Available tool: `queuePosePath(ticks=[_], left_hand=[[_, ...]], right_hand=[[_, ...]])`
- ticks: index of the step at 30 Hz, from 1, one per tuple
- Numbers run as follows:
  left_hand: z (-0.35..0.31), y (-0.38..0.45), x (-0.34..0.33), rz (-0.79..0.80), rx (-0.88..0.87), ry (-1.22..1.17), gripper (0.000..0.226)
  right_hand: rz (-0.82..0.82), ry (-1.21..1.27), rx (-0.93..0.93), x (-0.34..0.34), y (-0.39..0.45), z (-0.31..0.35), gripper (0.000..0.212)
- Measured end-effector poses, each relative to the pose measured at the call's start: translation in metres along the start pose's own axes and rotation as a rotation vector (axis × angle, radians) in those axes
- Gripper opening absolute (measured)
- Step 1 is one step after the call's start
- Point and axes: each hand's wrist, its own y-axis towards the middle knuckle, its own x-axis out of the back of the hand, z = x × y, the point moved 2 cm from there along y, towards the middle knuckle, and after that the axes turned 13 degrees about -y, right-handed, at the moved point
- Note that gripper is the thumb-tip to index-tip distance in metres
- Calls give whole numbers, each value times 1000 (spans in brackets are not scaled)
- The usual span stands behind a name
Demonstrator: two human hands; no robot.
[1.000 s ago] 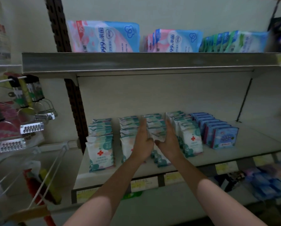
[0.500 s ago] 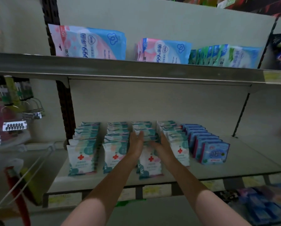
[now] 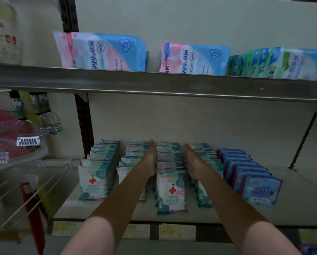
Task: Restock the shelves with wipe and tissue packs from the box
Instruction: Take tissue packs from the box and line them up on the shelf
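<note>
Here, the left hand (image 3: 150,159) and the right hand (image 3: 192,162), both with straight fingers, press the two sides of the third row of wipe packs (image 3: 169,181) on the lower shelf (image 3: 292,214).

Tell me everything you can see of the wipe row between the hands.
The wipe row is a file of soft white-and-teal packs standing upright, third from the left on the lower shelf. Its front pack shows a red cross and sits further forward than the neighbouring rows' fronts. The left hand and right hand press flat against its sides, fingers straight, squaring it up.
</note>
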Motion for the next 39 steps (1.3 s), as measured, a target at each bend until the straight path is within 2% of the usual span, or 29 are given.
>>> queuePosePath(ticks=[2,3,6,7,9,12,14,15,17,19,20,23,24,27,31,39], left_hand=[[-4,10,-5,-4,-10,41,90],[-6,13,-9,-2,-14,53,91],[-14,8,-22,-43,-23,146,78],[-14,13,-23,-53,-13,166,75],[-16,27,-22,-66,-6,191,73],[-23,45,-17,-77,-3,198,77],[-28,49,-22,-57,-6,201,79],[-30,49,-25,-57,-13,195,78],[-34,53,-32,-80,-23,177,76],[-33,58,-35,-105,-9,180,74],[-32,61,-34,-110,-6,188,73],[-28,60,-29,-102,-18,197,75],[-28,60,-26,-89,-25,183,77],[-33,51,-30,-59,-58,184,75],[-36,31,-39,-12,-187,329,67],[5,-6,-22,120,-328,469,49]], right_hand=[[-48,56,-25,4,7,4,66],[-51,51,-29,2,7,9,74],[-69,24,0,8,73,-12,126],[-72,0,-14,9,99,-22,126],[-56,-15,-10,6,128,-32,105],[-57,-87,-46,-1,59,10,96],[-37,-91,-30,1,49,24,80],[-62,-95,-38,2,55,25,80],[-71,-67,1,4,82,20,97],[-52,-31,29,9,149,-10,123],[-16,-31,12,9,149,-10,126],[1,-46,-28,5,92,16,87],[10,-74,-14,1,71,28,80],[-9,-125,57,2,64,36,72],[-53,-301,191,-6,35,45,67],[-43,-372,297,-15,-23,14,54]])
